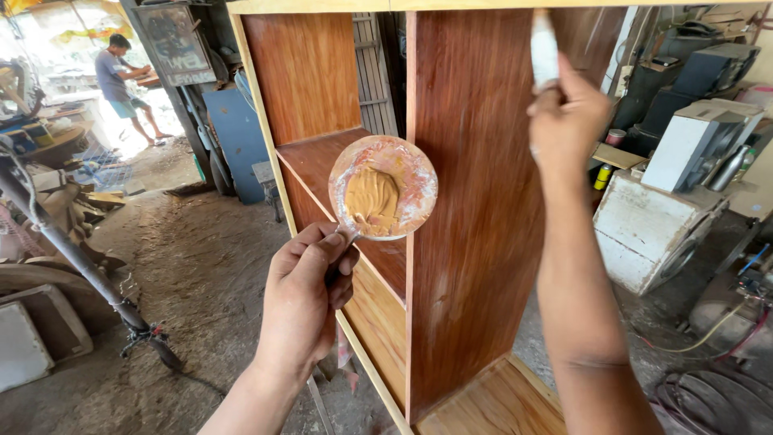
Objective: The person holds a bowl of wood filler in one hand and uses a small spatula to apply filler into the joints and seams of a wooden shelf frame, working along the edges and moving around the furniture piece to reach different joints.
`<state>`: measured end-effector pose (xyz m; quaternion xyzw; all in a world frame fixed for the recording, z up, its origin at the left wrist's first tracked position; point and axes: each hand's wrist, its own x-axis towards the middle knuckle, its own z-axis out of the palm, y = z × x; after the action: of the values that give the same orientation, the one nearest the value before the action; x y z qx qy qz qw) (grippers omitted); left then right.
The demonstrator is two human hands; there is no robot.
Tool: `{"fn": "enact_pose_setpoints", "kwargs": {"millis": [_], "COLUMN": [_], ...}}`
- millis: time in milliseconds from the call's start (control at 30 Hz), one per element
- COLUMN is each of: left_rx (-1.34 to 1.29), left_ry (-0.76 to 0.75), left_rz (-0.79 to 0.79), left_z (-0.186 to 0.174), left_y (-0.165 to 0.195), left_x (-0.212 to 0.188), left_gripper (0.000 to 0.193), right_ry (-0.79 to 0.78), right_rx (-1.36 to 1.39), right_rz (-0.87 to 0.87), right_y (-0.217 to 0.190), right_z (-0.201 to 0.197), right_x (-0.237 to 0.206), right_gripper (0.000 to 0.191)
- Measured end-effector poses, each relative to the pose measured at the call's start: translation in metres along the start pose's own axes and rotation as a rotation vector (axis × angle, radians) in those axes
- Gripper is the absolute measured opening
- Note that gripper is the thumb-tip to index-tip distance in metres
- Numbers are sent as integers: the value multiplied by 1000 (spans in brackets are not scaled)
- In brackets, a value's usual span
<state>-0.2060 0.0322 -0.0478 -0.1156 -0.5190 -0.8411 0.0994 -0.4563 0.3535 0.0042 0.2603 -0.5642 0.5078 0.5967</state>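
- The left hand [304, 282] is closed tight around the handle of a round lid [383, 188] with tan paste [371, 198] on it
- The right hand [566, 109] grips a white rag [544, 48], pressed high on the red-brown wooden cabinet [475, 201]

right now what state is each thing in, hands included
left hand: shut on the handle of the round palette
round palette: held up flat-on, a lump of tan putty in its middle, smeared all over
right hand: raised, shut on the white tool
white tool: upright, against the cabinet panel
wooden cabinet: upright, reddish-brown, shelves bare
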Motion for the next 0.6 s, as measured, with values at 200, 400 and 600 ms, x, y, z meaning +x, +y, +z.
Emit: {"fn": "enact_pose_setpoints", "kwargs": {"millis": [200,400,600], "left_rx": [28,16,22], "left_ry": [-9,-10,-1], "left_rz": [32,43,25], "left_z": [-6,-4,-4], "left_y": [6,7,9], "left_x": [-8,-12,-12], "left_gripper": [14,13,13], "right_ry": [182,130,177], "right_rx": [-157,0,-101], "right_rz": [185,212,168], "right_y": [63,82,85], "right_z": [-36,-41,-42], "right_x": [74,66,75], "right_gripper": [22,27,31]}}
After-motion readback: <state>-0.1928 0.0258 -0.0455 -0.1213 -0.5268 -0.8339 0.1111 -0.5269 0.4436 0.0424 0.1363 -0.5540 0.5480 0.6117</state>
